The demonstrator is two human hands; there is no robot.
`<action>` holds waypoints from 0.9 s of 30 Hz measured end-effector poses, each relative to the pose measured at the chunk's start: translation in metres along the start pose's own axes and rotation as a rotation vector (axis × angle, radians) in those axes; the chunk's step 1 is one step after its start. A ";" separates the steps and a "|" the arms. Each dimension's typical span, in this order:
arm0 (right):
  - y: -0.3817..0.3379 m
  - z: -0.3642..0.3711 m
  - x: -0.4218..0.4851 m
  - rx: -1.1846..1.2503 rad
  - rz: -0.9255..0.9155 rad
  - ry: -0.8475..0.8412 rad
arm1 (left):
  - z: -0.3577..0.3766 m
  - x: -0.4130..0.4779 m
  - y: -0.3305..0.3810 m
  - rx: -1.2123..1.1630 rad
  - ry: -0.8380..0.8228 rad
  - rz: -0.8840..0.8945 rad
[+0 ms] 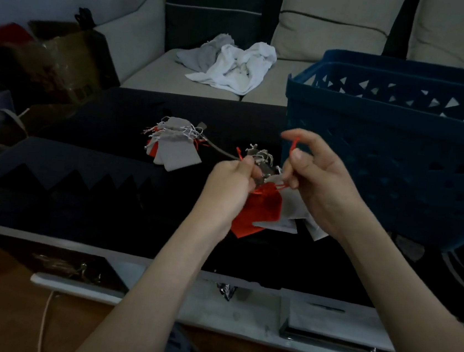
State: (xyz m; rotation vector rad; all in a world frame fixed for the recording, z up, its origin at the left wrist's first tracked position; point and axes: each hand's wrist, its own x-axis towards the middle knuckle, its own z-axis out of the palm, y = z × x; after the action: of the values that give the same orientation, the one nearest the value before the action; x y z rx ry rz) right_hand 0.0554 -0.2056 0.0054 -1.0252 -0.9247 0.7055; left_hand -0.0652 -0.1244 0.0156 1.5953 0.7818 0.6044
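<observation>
Red fabric drawstring pouch (260, 208) hangs with grey cloth pouches (290, 208) above the black table (105, 161), necks gripped in your left hand (231, 181). Your right hand (319, 185) pinches its red cord (294, 146) between thumb and forefinger, other fingers loose. Likely untangling: next, draw the cord clear gently, then lay the pouch by the pile of grey pouches (175, 152).

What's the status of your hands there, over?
Left hand grips bunch of pouches, red pouch in front. Right hand pinches a red string. Blue basket close by on the right.
</observation>
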 end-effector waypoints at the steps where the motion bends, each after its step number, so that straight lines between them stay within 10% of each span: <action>1: 0.002 0.002 -0.001 -0.080 0.009 -0.028 | -0.001 0.000 0.000 0.022 -0.017 0.007; 12: 0.001 0.021 -0.010 -0.406 0.043 -0.063 | 0.006 -0.009 -0.010 0.402 -0.133 0.245; 27: -0.002 0.010 -0.010 -0.319 0.073 0.025 | 0.012 0.000 -0.011 -0.054 -0.020 0.146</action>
State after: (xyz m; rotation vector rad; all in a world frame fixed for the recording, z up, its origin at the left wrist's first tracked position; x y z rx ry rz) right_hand 0.0424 -0.2107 0.0060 -1.3520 -1.0019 0.6157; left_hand -0.0583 -0.1312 0.0030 1.6152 0.6331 0.7076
